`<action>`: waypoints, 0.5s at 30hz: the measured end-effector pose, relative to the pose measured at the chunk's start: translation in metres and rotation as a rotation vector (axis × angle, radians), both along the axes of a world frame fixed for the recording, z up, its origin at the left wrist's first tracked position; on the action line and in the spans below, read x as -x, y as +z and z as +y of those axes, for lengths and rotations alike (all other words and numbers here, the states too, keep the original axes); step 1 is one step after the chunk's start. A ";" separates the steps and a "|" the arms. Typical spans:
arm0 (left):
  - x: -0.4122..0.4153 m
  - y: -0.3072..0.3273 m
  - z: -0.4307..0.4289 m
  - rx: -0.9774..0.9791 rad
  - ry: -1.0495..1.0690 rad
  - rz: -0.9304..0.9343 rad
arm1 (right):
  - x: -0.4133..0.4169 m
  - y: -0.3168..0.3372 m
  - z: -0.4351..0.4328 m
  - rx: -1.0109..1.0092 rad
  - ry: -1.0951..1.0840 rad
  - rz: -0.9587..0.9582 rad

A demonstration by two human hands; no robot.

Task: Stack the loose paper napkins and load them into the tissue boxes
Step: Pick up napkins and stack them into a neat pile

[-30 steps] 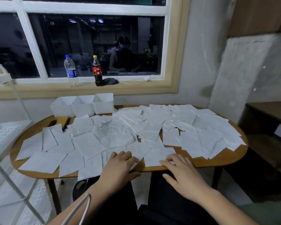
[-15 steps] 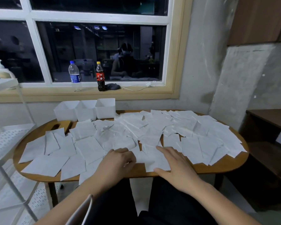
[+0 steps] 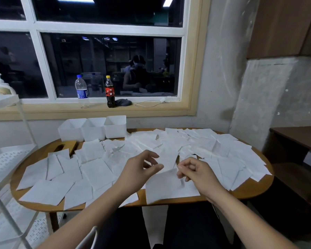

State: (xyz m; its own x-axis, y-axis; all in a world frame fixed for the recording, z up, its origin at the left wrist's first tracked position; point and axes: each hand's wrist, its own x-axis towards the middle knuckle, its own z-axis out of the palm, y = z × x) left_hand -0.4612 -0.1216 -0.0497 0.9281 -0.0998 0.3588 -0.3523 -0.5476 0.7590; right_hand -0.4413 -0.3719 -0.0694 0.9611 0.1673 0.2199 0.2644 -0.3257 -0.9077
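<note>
Half a second ago both my palms lay flat on the paper at the table edge farthest from the tissue boxes. Now both are up off the sheets.

My left hand (image 3: 138, 175) hangs in the air on my side of the tissue boxes (image 3: 93, 131) and a little right of them. Its index finger is stretched forward and the other fingers are loosely curved, with a clear gap between them and the thumb. The thumb tip meets the left edge of one napkin (image 3: 169, 159) that has come up off the spread. Whether that hand truly grips it I cannot tell.

My right hand (image 3: 197, 174), further right of the boxes, has its fingers curled in tight. The tips are bunched against the thumb on that napkin's right corner, pinching it. The sheet stands tilted between my two hands.

The loose napkins (image 3: 95, 169) lie as they did, overlapping from just in front of the boxes to the side of the table (image 3: 241, 193) farthest from them, and far out to the boxes' right. The three boxes stand open-topped, side by side and touching, where they were. A wooden piece (image 3: 65, 147) with a slot lies just in front of the leftmost box. Behind the boxes, a water bottle (image 3: 82, 92) and a cola bottle (image 3: 109, 92) stand upright on the sill.
</note>
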 end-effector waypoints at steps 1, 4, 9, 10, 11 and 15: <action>-0.004 -0.006 -0.003 -0.005 0.002 0.038 | -0.002 -0.003 -0.002 0.010 -0.003 0.016; -0.023 -0.025 -0.006 -0.024 0.050 0.080 | -0.007 -0.018 -0.004 0.172 0.029 0.047; -0.044 -0.045 -0.003 -0.372 0.110 0.100 | -0.025 -0.052 -0.009 0.530 -0.018 -0.031; -0.046 -0.046 -0.002 -0.437 0.119 0.112 | -0.028 -0.055 -0.009 0.550 -0.028 -0.044; -0.047 -0.046 -0.001 -0.498 0.126 0.151 | -0.031 -0.056 -0.009 0.556 -0.039 -0.050; -0.059 -0.047 0.003 -0.659 0.120 0.279 | -0.043 -0.052 0.000 0.617 -0.074 -0.081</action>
